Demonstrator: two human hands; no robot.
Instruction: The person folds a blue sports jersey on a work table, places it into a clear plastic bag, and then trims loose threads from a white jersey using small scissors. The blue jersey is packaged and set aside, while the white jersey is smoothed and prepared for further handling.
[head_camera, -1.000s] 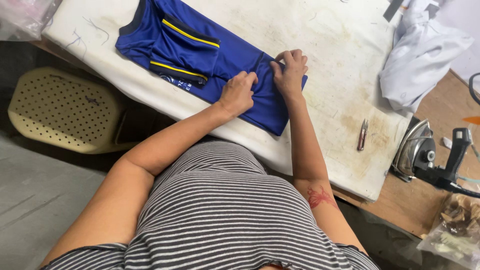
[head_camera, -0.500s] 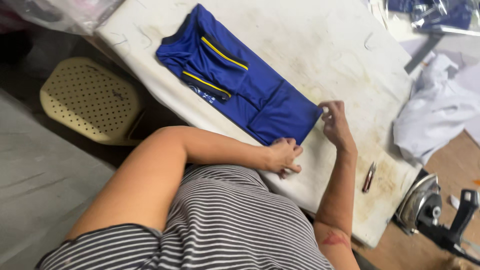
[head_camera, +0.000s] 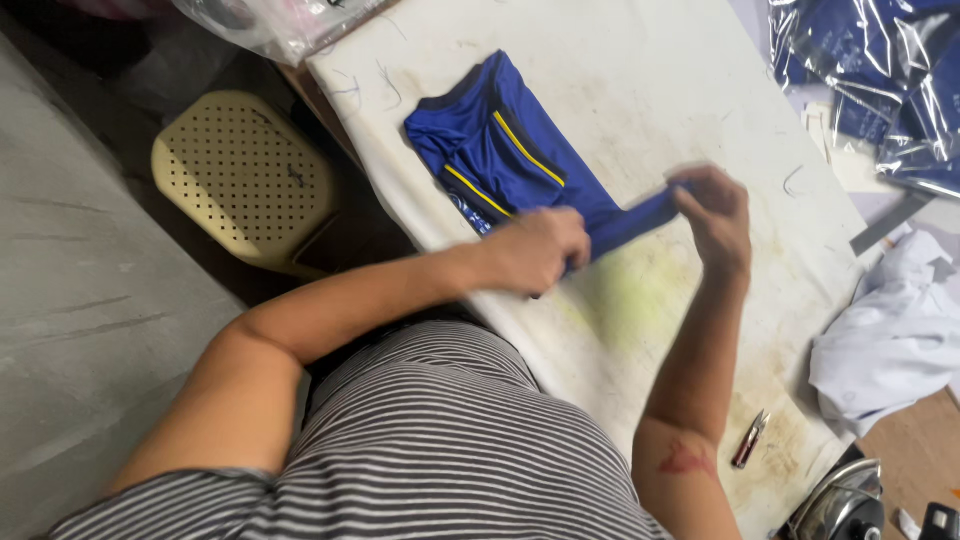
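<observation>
From the head camera, the only view I have, I see the folded blue polyester garment with thin yellow stripes (head_camera: 505, 165) lying in the upper middle of the frame on the stained white padded work table (head_camera: 680, 90); my left hand (head_camera: 535, 250), near the centre, is curled down on the garment's near edge, fingers closed against the cloth and pressing it to the table, though I cannot tell whether it pinches a layer or only pins it; my right hand (head_camera: 715, 215), right of centre and blurred, pinches the lifted end of the fabric between thumb and fingertips, holding that flap just above the table; as I judge it, the risk is that the raised flap slips from so light a pinch and drops crooked, or that the pinned edge creeps under the left hand and the stripes go out of line; the yellowish stain on the table just below the hands could mark the cloth if the flap drags across it; loose threads lie on the table at the upper right; the small red-handled thread snips (head_camera: 750, 438) at lower right and the grey steam iron (head_camera: 840, 505) in the bottom right corner lie well apart from the garment; the crumpled white cloth (head_camera: 890, 340) at the right edge and the clear plastic bags of blue garments (head_camera: 880, 80) at upper right lie clear of it too; the cream perforated plastic stool (head_camera: 245, 175) stands at the left, beside the table.
</observation>
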